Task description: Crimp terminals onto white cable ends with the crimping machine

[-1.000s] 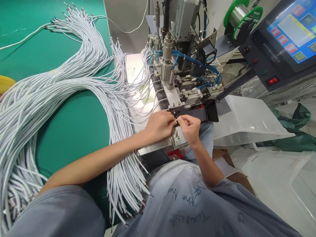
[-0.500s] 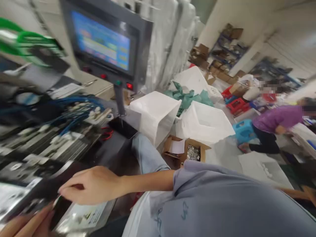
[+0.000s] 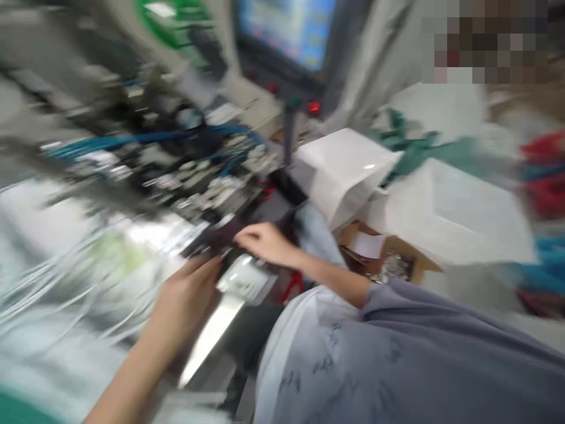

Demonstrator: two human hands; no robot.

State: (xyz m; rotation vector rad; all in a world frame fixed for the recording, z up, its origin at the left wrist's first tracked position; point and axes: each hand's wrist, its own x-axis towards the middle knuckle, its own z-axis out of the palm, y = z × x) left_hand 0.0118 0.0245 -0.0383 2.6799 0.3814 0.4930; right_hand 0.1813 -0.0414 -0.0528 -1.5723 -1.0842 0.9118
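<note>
The view is smeared by motion. My right hand (image 3: 267,242) comes in from the grey sleeve, thumb and fingers curled together in a pinch at the dark front edge of a machine (image 3: 212,235). Anything in that pinch is too small and blurred to name. Close by on its left, my left hand (image 3: 189,297) reaches up from the bottom with its fingers pressed together. Its fingertips point at the same edge, and what they grip cannot be made out. Just below the fingertips lies a clear plastic bag (image 3: 249,280) with a pale label and small contents.
Behind the hands are metal machine parts with blue tubes (image 3: 132,141). A control screen (image 3: 289,29) stands above on a post. To the right are white bins (image 3: 348,156), a cardboard box (image 3: 419,265) of small metal parts and green sheeting (image 3: 415,144). A blurred person's head shows at upper right.
The camera has swung left and down, so everything sits further right and more of my left forearm shows. Both hands remain close together at the machine's edge.
</note>
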